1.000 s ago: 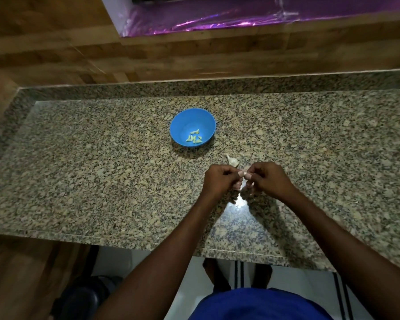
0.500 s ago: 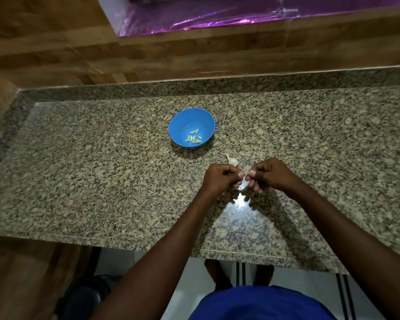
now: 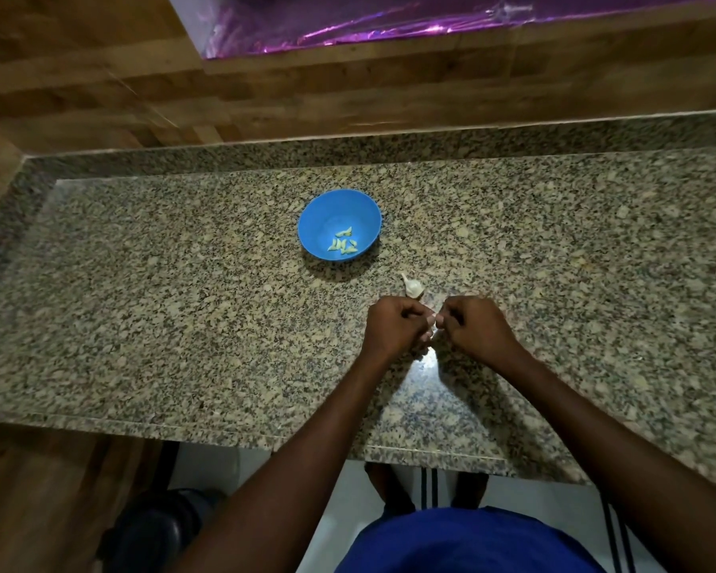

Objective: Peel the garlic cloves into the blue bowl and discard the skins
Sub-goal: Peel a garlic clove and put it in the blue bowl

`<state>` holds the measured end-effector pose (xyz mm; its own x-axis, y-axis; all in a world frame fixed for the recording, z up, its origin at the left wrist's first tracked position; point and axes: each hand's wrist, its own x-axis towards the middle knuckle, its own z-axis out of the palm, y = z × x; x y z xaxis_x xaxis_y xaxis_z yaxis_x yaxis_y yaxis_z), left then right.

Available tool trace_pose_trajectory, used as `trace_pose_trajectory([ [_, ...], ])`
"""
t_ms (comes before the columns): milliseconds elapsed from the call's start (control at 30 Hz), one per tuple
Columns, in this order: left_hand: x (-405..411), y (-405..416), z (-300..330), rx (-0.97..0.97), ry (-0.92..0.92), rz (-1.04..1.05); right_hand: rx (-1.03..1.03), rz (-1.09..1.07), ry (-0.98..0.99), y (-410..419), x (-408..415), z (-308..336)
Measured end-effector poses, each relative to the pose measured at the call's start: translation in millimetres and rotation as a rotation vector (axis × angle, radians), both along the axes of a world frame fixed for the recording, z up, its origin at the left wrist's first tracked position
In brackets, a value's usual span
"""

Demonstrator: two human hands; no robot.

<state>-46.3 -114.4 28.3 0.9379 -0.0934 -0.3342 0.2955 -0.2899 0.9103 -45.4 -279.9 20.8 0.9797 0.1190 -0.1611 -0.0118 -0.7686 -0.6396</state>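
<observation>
A blue bowl (image 3: pixel 339 225) stands on the granite counter (image 3: pixel 182 316) and holds several pale peeled garlic cloves (image 3: pixel 342 244). A white piece of the garlic bulb (image 3: pixel 413 286) lies on the counter between the bowl and my hands. My left hand (image 3: pixel 393 328) and my right hand (image 3: pixel 474 328) are held together just above the counter, fingers curled. Both pinch one small garlic clove (image 3: pixel 432 330) between their fingertips; the clove is almost wholly hidden.
A wooden wall runs behind the counter, with a purple foil strip (image 3: pixel 389 26) above it. The counter's front edge (image 3: pixel 224 428) lies near my body. A dark round object (image 3: pixel 149 527) sits on the floor at the lower left.
My hands stay together on the clove and work it with small finger movements. The bowl and the garlic piece have not moved.
</observation>
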Motion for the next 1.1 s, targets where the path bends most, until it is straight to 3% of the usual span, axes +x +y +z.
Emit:
trace_pose_trajectory([
  [100,1.4,0.2,1.6,-0.081,0.037,0.023,0.003,0.093,0.065,-1.1,1.2,7.0],
  [267,4.4,0.4,11.6,-0.184,0.040,-0.020,0.620,-0.138,0.542,-9.6,6.7,23.0],
  [433,7.5,1.3,17.0,-0.217,0.027,-0.046,0.993,-0.234,0.885,-15.6,12.8,20.2],
  [533,8.7,2.0,13.9,-0.199,0.040,-0.028,1.108,-0.288,0.965,-15.5,8.0,17.9],
  [600,7.8,2.6,10.2,-0.149,0.076,-0.016,0.904,-0.233,0.827,-13.0,4.2,20.8],
  [733,9.9,-1.5,6.9,-0.007,0.137,0.019,-0.056,0.028,0.265,7.7,1.2,35.2],
  [800,14.6,-6.3,8.9,0.103,0.091,-0.008,-0.341,0.040,0.127,23.3,-5.2,41.0],
  [867,17.2,-11.9,12.5,0.251,0.006,-0.038,-0.429,0.041,0.072,32.5,-10.7,40.9],
  [967,19.0,-20.2,12.0,0.463,-0.103,-0.053,-0.376,-0.022,0.124,32.1,-10.6,40.2],
  [1100,17.0,-27.0,10.3,0.580,-0.152,-0.070,-0.335,-0.074,0.173,30.9,-5.0,43.8],
])
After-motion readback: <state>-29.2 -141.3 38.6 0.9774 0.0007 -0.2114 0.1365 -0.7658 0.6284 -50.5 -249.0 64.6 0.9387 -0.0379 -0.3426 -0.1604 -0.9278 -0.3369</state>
